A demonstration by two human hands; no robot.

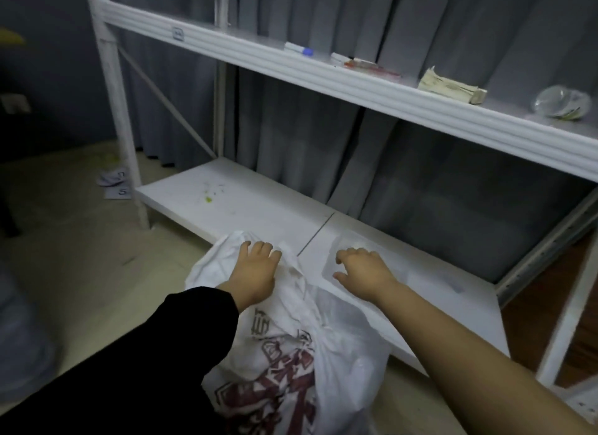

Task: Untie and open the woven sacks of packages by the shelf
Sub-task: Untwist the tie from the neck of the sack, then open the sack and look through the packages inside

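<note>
The white woven sack (284, 353) with red print stands on the floor against the near edge of the white shelf (246, 201), its top crumpled. The left hand (257, 272) grips the sack's bunched mouth, fingers curled over it. To its right, the right hand (364, 269) hovers with loosely curled fingers over a clear plastic package (343, 250) on the bottom board; whether it holds the package I cannot tell.

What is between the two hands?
In the head view, between the left hand and right hand: the sack's bunched white top and a strip of the bottom shelf.
</note>
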